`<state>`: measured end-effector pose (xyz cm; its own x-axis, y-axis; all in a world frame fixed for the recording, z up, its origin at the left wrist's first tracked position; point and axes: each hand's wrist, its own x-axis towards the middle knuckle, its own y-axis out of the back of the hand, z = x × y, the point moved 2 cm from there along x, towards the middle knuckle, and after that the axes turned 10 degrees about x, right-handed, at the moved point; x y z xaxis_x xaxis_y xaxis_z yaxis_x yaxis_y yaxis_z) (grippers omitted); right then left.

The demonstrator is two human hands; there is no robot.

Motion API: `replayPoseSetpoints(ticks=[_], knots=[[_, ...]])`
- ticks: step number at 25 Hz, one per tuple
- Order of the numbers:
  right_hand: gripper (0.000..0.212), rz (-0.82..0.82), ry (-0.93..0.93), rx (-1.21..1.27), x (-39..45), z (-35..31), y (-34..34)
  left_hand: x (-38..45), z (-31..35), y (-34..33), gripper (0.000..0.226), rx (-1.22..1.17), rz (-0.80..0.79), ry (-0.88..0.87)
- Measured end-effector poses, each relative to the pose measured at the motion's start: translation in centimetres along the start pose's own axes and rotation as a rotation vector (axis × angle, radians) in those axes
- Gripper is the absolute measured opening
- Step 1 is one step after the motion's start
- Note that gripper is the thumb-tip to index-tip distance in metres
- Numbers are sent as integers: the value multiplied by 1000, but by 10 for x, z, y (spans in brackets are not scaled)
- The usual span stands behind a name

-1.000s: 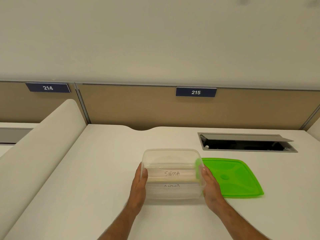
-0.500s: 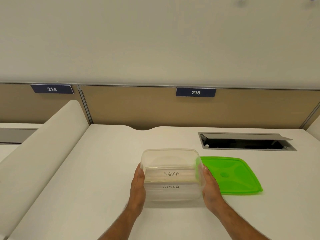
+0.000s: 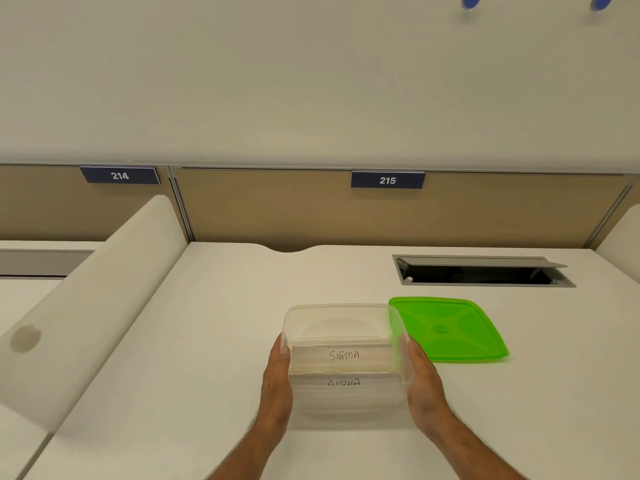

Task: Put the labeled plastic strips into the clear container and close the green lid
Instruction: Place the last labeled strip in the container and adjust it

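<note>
My left hand (image 3: pixel 277 382) and right hand (image 3: pixel 424 382) clasp the box (image 3: pixel 343 327); the thin, bendy lid (image 3: pixel 446 329) right of it wants edge-gripping.

Single head view, wide-angle, looking forward and down from above the near edge of the surface (image 3: pixel 214 341). Hands (image 3: pixel 277 379) close at lower centre of frame; partition (image 3: pixel 294 209) across the middle, wall fills upper half.
</note>
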<state>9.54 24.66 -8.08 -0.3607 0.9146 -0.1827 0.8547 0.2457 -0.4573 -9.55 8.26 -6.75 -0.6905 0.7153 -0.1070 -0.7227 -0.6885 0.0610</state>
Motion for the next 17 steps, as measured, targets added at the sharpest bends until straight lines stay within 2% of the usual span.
replayPoseSetpoints(ticks=[8,17], knots=[[41,3,-5,-41,-40,7,18,-42,-6,5,30,-25,12,25],[37,5,-14,-32,-77,12,27,-73,-17,15,36,-24,0,58]])
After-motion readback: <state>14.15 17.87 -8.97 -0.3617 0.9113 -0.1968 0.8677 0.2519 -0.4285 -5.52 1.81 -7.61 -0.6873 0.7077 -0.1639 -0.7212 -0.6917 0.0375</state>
